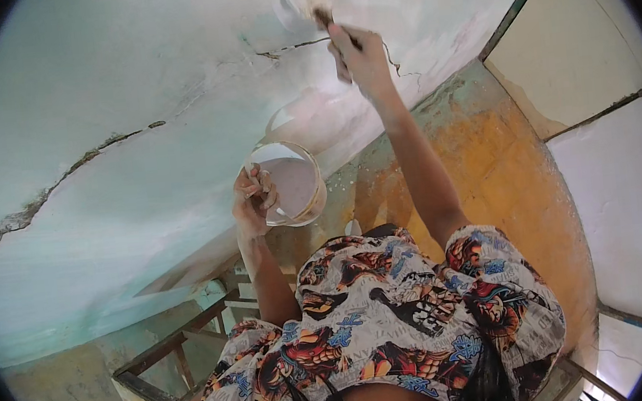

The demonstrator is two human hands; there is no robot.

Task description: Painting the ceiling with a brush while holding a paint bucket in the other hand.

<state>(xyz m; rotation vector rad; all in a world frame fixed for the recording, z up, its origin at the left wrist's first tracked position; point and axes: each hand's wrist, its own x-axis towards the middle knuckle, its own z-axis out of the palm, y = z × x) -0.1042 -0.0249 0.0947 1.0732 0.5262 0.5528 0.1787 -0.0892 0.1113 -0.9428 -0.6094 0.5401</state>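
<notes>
My right hand (pixel 360 59) reaches up and grips the handle of a paintbrush (pixel 311 2). The brush's white-coated head lies against the pale green wall (pixel 122 57), above a crack, and looks slightly blurred. Lower down, my left hand (pixel 255 191) is closed on the rim or handle of a white bucket (pixel 311 211); the fingers hide which of the two. Whitish paint (pixel 292 180) fills part of the bucket, which tilts with its mouth toward me. White smears show on the left hand's fingers.
A long jagged crack (pixel 74 168) runs across the wall at left. Below me is a worn orange-brown floor (pixel 489 176) with white spatters. A wooden frame (pixel 173 346) stands at lower left. Pale panels (pixel 578 60) line the right side.
</notes>
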